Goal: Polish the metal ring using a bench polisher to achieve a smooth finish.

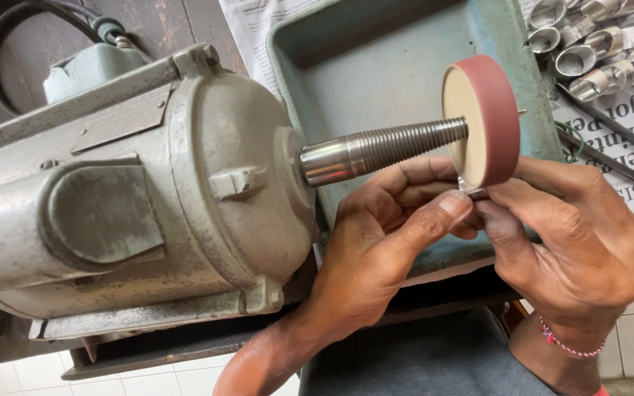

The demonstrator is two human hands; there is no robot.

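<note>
A grey bench motor (133, 198) fills the left half of the view, its threaded steel spindle (383, 150) pointing right. A reddish-rimmed polishing wheel (482, 117) sits on the spindle's tip. Just under the wheel's lower edge, my left hand (383, 242) and my right hand (574, 235) pinch a small silver metal ring (472, 190) between thumbs and fingertips. The ring touches the wheel's rim and is mostly hidden by my fingers.
A blue-green metal tray (376, 66) lies behind the wheel on newspaper (625, 125). Several shiny metal rings (603, 40) are piled at the top right, with dark tongs (625, 158) below them. A black cable (1, 44) loops at the top left.
</note>
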